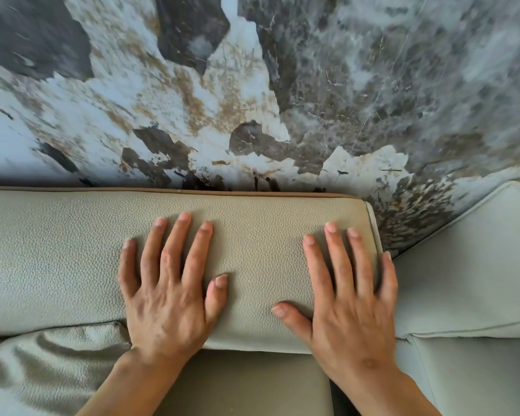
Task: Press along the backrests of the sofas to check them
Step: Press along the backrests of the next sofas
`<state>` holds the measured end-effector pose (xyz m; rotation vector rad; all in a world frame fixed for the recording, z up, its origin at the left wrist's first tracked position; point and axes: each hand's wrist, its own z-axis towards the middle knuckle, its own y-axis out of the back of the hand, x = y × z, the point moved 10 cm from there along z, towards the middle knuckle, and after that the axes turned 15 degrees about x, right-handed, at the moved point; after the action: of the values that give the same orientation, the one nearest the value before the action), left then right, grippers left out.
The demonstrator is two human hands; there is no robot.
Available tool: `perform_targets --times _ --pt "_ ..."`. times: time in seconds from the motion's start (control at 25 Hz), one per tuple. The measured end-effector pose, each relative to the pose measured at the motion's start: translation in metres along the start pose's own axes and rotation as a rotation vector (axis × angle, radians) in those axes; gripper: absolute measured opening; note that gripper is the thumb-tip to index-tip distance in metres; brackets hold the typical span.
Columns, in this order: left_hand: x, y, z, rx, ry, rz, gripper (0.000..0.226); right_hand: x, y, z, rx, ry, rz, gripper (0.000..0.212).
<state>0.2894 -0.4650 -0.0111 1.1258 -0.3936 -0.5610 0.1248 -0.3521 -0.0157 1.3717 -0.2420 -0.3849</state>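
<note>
Pressing flat on the backrest [57, 250], both hands [168, 295] spread.

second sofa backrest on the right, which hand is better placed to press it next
Right. The right hand lies flat at the end of the first backrest, nearest the second backrest; the left hand lies farther away.

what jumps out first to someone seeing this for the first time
Two bare hands, the left hand and the right hand, lie flat with fingers spread on the top of a pale grey-green leather sofa backrest. Behind it rises a wall with a bold mottled pattern in white, brown and dark grey.
</note>
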Motion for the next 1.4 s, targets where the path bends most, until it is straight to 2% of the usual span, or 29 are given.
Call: perform_targets --times 0.28,0.76,1.0,1.2,1.4 --pt "0.002 -0.013 0.027 -0.028 0.030 0.026 0.061 -0.006 -0.010 0.036 -0.020 0.023 -0.025 0.087" --pt "0.002 -0.015 0.034 -0.001 0.038 0.010 0.061 -0.006 -0.014 0.044 -0.032 0.031 -0.043 0.087" --pt "-0.002 -0.004 0.036 0.186 0.059 -0.023 0.062 -0.006 -0.007 0.043 0.072 0.050 0.011 0.084" --pt "-0.003 0.024 0.018 0.286 0.086 -0.032 0.060 -0.010 0.008 0.028 0.139 0.057 0.097 0.077" --pt "-0.007 0.083 -0.003 0.232 0.074 -0.014 0.058 -0.016 0.045 0.001 0.075 0.062 0.139 0.072"
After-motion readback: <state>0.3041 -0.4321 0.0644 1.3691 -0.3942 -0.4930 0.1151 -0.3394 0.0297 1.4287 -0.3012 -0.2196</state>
